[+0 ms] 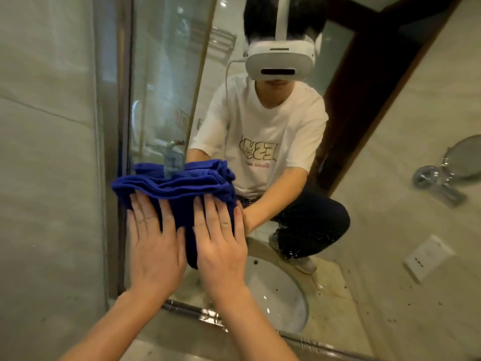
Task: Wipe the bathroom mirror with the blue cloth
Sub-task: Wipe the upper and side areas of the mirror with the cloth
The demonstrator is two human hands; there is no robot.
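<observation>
Plainly, the folded, deep-blue terry cloth point(179, 188) lay flat against the lower left part of the large wall-mounted bathroom mirror point(260, 27), close to the mirror's left metal edge strip point(122, 152) and above its chrome bottom rail point(197, 313). Its folded layers bunched in a thick ridge along the top, and its own reflection rose just behind that ridge.

Both hands pressed it to the glass. The left hand point(153, 246) lay spread on the cloth's left half and the right hand point(221, 243) on its right half, side by side with a strip of blue showing between them. Fingers on both were straight and flat, pushing rather than curling round anything; neither hand gripped the cloth.

Judging from this, the wipe was under way low on the glass, with most of the mirror above seemingly not yet covered. To do the stroke well, the palms would need even pressure so the cloth slid as one pad rather than rolling at the bunched top. Overlapping passes, worked away from the left edge, would probably avoid streaks.

Around this, the mirror showed the crouching person in a white T-shirt, a white oval basin point(281, 295) and a glass shower screen. Pale grey tile wall point(46, 126) stood left of the mirror. On the right, a small round chrome-armed shaving mirror point(463, 157) and a white wall socket plate point(426, 256) were well apart from the cloth.
</observation>
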